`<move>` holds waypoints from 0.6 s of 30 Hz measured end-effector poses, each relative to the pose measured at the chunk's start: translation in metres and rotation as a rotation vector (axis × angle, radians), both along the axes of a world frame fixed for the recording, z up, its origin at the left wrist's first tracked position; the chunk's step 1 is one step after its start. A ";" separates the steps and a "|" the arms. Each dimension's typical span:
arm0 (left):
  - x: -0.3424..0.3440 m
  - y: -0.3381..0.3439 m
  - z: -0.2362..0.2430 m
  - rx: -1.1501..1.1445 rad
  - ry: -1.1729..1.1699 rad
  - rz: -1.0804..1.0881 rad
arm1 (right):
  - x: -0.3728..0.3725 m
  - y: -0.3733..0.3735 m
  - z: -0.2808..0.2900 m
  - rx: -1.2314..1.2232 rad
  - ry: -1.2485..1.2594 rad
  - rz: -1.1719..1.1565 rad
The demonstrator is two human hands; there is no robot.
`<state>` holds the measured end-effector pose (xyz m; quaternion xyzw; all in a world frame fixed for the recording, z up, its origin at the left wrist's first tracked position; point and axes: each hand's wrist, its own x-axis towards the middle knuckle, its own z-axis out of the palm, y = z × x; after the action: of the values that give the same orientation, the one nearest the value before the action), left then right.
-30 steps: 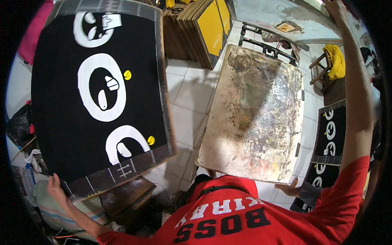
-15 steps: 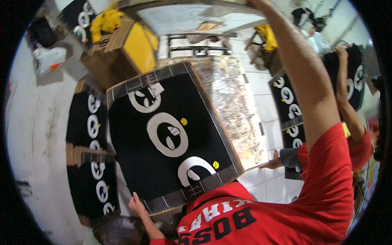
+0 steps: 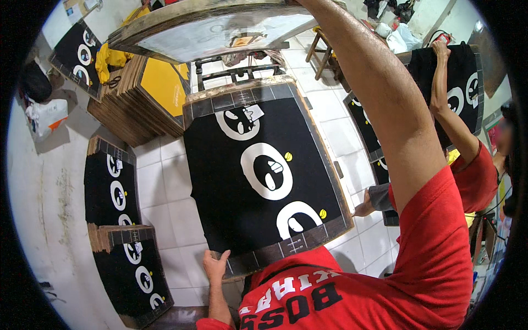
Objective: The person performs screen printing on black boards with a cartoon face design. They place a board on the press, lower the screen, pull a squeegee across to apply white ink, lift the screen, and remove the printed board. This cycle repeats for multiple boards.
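My left hand point(image 3: 215, 266) grips the near left corner of a large flat board point(image 3: 269, 254) covered with black fabric point(image 3: 220, 170). White ring prints with small yellow round marks run down the fabric. The board lies on a worktable point(image 3: 309, 102). My right arm point(image 3: 379, 82) stretches far up to a raised wooden-framed printing screen point(image 3: 231, 33); my right hand is at the picture's upper edge, its fingers hidden. Beside the board's near right corner is another person's hand point(image 3: 364, 205) in a grey sleeve.
Printed black boards point(image 3: 113, 192) lean at the left wall. A stack of brown boards point(image 3: 129, 102) with a yellow face stands at far left, a yellow cloth point(image 3: 110, 63) beside it. At right a co-worker's arm point(image 3: 448, 104) reaches to a black printed board point(image 3: 467, 82). A wooden stool point(image 3: 323, 52) stands behind.
The board has shifted right from its tilted place left of the worktable and now lies over the tabletop. My left hand moved right with it. The raised screen appears farther left.
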<state>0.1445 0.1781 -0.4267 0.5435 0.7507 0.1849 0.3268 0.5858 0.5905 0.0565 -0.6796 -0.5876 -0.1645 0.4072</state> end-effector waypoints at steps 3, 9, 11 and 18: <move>0.008 -0.001 0.004 0.078 -0.006 0.009 | -0.002 0.006 0.005 0.061 -0.052 0.006; 0.010 0.012 0.007 -0.041 0.049 0.053 | -0.009 -0.014 0.022 0.070 -0.008 0.125; 0.009 0.015 0.008 -0.038 0.012 0.047 | -0.012 -0.018 0.027 0.039 0.003 0.072; 0.009 0.017 -0.003 -0.110 0.164 0.078 | -0.015 -0.013 0.025 0.169 -0.057 0.076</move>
<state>0.1538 0.1952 -0.4292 0.5084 0.8046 0.1109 0.2860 0.5706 0.5776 0.0818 -0.6151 -0.6083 -0.2174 0.4521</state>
